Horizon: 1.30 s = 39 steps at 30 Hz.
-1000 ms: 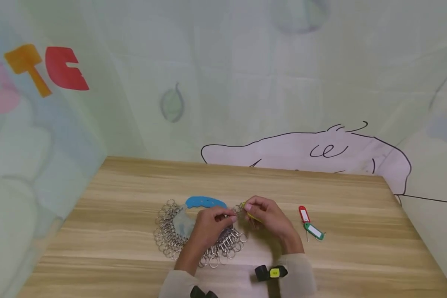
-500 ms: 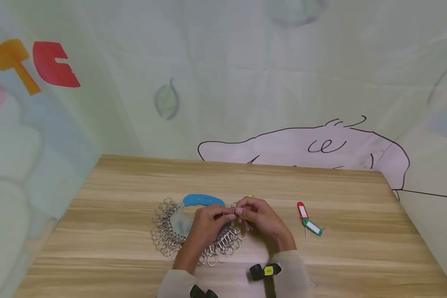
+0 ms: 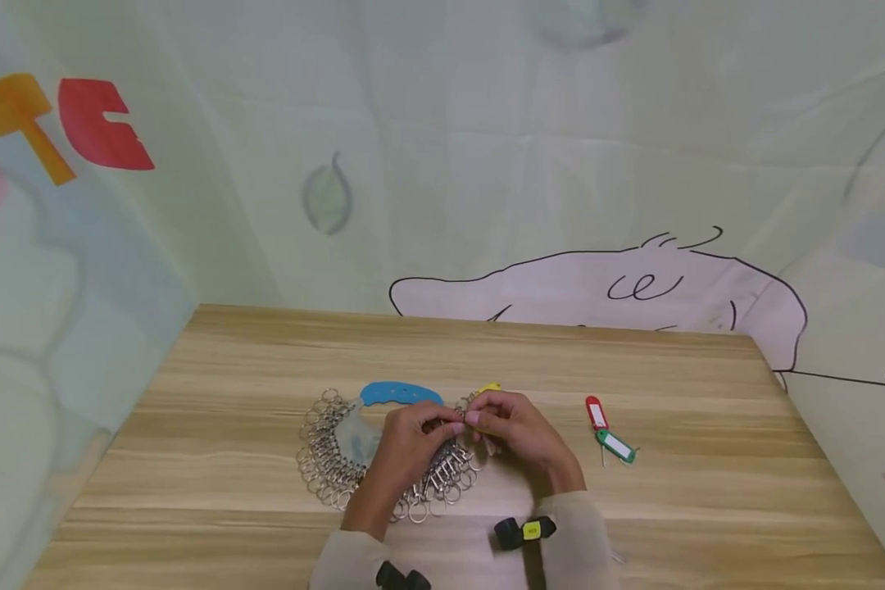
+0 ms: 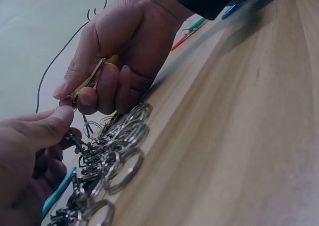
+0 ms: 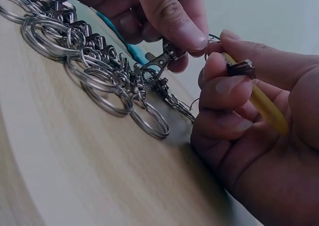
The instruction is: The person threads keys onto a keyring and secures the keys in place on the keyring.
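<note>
My left hand pinches a metal swivel clasp and its split ring between thumb and fingers. Fingertip to fingertip with it, my right hand holds a yellow key tag with a metal key against its curled fingers. A thin ring passes between the two thumbs, mostly hidden by them. Beneath the left hand lies a key holder with a blue handle and a clear plate, fringed by many clasps and rings. Part of the holder is covered by my left forearm.
To the right on the wooden table lie a red key tag and a green key tag, with keys. Something yellow shows behind my right hand. A printed cloth wall stands behind the table.
My hands have drawn together, closing the small gap between their fingertips; the right hand moved left with the yellow tag. The last half second shows hardly any motion. The head view has shifted slightly.
</note>
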Tool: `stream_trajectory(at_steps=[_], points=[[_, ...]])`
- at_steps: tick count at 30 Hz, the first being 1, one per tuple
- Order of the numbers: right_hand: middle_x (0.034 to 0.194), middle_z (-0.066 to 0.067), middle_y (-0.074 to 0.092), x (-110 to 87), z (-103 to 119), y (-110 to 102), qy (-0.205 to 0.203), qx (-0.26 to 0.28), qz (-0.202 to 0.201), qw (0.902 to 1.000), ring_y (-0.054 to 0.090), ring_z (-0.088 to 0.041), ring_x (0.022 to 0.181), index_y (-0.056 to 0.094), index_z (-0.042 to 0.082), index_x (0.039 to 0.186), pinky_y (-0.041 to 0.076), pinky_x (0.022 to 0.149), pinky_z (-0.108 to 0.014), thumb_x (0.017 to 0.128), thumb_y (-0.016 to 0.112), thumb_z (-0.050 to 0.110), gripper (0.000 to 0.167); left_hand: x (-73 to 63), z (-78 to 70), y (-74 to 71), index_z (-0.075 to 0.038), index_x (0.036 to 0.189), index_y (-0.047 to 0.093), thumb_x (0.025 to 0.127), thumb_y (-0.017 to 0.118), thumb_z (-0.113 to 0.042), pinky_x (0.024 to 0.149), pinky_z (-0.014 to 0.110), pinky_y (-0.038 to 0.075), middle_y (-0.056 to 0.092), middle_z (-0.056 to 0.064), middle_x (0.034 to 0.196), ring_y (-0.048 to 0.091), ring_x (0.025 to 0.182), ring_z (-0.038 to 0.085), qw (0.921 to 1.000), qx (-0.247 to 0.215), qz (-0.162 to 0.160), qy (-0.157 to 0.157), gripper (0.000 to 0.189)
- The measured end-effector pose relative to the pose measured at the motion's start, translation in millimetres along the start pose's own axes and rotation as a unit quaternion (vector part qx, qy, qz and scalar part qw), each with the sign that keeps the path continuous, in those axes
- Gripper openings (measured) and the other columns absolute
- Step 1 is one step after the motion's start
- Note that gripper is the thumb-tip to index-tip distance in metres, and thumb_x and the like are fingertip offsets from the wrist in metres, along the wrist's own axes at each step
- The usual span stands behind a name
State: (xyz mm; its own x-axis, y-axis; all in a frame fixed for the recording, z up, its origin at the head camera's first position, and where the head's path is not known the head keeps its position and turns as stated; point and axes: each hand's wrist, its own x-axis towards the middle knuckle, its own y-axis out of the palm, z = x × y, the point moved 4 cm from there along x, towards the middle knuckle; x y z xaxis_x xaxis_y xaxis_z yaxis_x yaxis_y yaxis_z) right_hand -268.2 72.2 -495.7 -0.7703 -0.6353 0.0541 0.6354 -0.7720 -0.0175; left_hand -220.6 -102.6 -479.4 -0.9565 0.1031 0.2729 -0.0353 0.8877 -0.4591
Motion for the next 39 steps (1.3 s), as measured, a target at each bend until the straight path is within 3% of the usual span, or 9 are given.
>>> stream_trajectory(at_steps=[8,15,26,39], points=[[0.083,-0.011,0.063,3.5,-1.8,1.4,0.012,0.01,0.006,0.9999,0.048,-0.015,0.062,0.066,-0.003,0.107,0.042,0.054,-0.024,0.102,0.06,0.012,0.016,-0.6,0.8,-2.4,-0.011,0.092,0.081,0.083,0.081,-0.002,0.074,0.028,0.056,0.071,-0.008,0.091,0.066,0.084,0.011,0.999,-0.021,-0.009,0.037,0.013],[0.084,-0.014,0.062,2.3,0.7,0.6,0.011,0.013,0.007,0.9998,0.049,-0.016,0.064,0.065,-0.006,0.107,0.043,0.054,-0.024,0.101,0.06,0.009,0.017,-0.8,1.5,-1.0,-0.01,0.089,0.081,0.081,0.08,0.002,0.076,0.028,0.057,0.072,-0.008,0.093,0.067,0.088,0.013,0.9982,-0.055,-0.004,0.023,0.014],[0.083,-0.012,0.063,-1.5,1.5,-1.0,0.01,0.016,0.005,0.9998,0.048,-0.017,0.063,0.065,-0.004,0.106,0.042,0.053,-0.025,0.101,0.06,0.011,0.016,-0.1,0.6,3.1,-0.014,0.093,0.081,0.087,0.08,-0.009,0.071,0.028,0.055,0.07,-0.01,0.088,0.064,0.08,0.009,0.9995,-0.005,0.016,0.027,0.009],[0.073,-0.009,0.062,0.7,-0.3,0.1,0.032,-0.047,-0.044,0.9974,0.049,-0.015,0.055,0.07,-0.002,0.098,0.043,0.048,-0.025,0.097,0.065,0.008,0.011,-0.2,-2.7,4.8,-0.011,0.094,0.08,0.087,0.078,-0.006,0.066,0.025,0.054,0.07,-0.006,0.088,0.063,0.079,0.008,0.9955,0.03,0.009,0.089,0.009]])
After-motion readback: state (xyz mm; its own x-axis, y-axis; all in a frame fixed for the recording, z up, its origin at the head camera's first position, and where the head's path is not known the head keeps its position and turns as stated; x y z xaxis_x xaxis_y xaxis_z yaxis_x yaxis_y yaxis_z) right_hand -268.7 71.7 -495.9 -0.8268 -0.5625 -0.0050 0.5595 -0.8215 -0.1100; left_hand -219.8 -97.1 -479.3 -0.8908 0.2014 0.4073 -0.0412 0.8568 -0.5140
